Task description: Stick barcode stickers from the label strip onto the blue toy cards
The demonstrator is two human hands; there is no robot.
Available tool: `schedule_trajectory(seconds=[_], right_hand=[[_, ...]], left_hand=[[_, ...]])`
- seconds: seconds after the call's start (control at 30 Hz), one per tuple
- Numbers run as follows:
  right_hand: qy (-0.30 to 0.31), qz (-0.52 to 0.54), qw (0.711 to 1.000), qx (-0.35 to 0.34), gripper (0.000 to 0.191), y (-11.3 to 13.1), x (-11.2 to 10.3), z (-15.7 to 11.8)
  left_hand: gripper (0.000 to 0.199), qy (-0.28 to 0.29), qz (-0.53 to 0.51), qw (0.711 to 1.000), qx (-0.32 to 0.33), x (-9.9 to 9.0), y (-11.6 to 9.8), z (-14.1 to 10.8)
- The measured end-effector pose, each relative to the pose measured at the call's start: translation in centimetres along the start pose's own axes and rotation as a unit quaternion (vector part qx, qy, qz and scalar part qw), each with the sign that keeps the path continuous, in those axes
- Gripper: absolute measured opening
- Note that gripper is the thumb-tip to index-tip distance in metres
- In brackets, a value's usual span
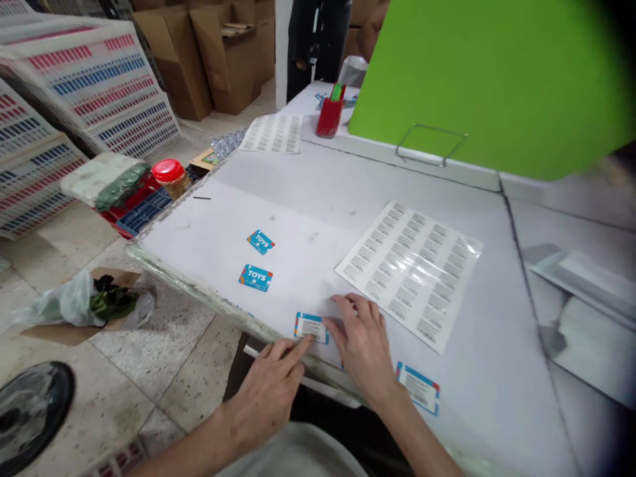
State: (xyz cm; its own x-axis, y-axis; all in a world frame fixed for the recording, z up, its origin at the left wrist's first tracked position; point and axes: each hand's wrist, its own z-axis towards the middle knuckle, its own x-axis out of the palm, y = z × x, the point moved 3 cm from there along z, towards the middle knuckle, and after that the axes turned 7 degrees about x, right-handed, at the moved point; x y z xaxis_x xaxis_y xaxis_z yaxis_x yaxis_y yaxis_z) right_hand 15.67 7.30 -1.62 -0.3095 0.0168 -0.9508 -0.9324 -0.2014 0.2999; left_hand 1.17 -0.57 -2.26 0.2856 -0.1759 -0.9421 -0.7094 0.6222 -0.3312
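Head: label partly under left hand

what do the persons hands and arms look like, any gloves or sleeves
Both are bare: the left hand and right hand wear no gloves, rings or watch, and the forearms show no sleeves. A pale garment shows on the body between them.

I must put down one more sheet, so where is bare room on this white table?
Free: the white table between the TOYS cards and the label sheet, and right of that sheet, to the dark seam. Crowded: around the left hand and right hand, where labelled cards lie.
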Motion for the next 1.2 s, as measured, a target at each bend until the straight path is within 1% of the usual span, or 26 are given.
schedule_trajectory(seconds=[0.07, 0.2, 0.3, 0.4, 0.5, 0.57, 0.67, 0.77, 0.9, 1.0, 1.1, 1.2], right_hand=[[-0.002, 0.008, 1.0, 0.005, 0.023, -0.1, -0.1, 0.3], [0.01, 0.016, 1.0, -0.002, 0.021, -0.1, -0.4, 0.4], [0.024, 0.023, 0.999, -0.005, 0.012, 0.5, -0.5, 0.6], [0.036, 0.031, 0.999, -0.009, 0.01, 1.5, -0.3, 1.2], [0.057, 0.035, 0.998, -0.019, 0.014, 2.3, -0.3, 1.8], [0.072, 0.034, 0.997, -0.024, 0.01, 2.3, -0.6, 1.8], [0.095, 0.035, 0.995, -0.027, 0.01, 1.9, -1.3, 1.1], [0.108, 0.041, 0.993, -0.007, 0.015, 2.1, -1.5, 0.4], [0.12, 0.071, 0.99, 0.029, 0.012, 2.7, -1.3, 0.1], [0.139, 0.107, 0.983, 0.051, 0.012, 1.7, -2.3, -0.1], [0.157, 0.124, 0.976, 0.081, 0.019, -1.1, -3.9, -1.3], [0.176, 0.108, 0.973, 0.102, 0.028, -3.5, -4.4, -2.7]], left_hand=[[0.02, -0.002, -0.003, 1.0, -0.002, 0.0, 0.0, 0.0], [0.02, 0.0, -0.007, 1.0, -0.006, 0.0, 0.1, 0.1], [0.021, -0.01, -0.014, 1.0, -0.008, 0.0, 0.1, 0.1], [0.022, -0.017, -0.025, 1.0, -0.009, -0.1, 0.1, 0.1], [0.024, -0.021, -0.034, 0.999, -0.012, -0.1, 0.1, 0.1], [0.024, -0.024, -0.037, 0.999, -0.011, -0.1, 0.1, 0.1], [0.023, -0.03, -0.032, 0.999, -0.01, -0.2, 0.1, 0.1], [0.024, -0.038, -0.024, 0.999, -0.009, -0.4, 0.1, 0.1], [0.025, -0.07, -0.015, 0.997, 0.003, -0.9, -0.2, -0.3], [0.027, -0.086, -0.002, 0.996, 0.014, -1.6, -0.5, -0.8], [0.027, -0.076, -0.003, 0.997, 0.02, -2.3, -1.0, -1.2], [0.026, -0.077, -0.014, 0.997, 0.023, -2.7, -1.3, -1.1]])
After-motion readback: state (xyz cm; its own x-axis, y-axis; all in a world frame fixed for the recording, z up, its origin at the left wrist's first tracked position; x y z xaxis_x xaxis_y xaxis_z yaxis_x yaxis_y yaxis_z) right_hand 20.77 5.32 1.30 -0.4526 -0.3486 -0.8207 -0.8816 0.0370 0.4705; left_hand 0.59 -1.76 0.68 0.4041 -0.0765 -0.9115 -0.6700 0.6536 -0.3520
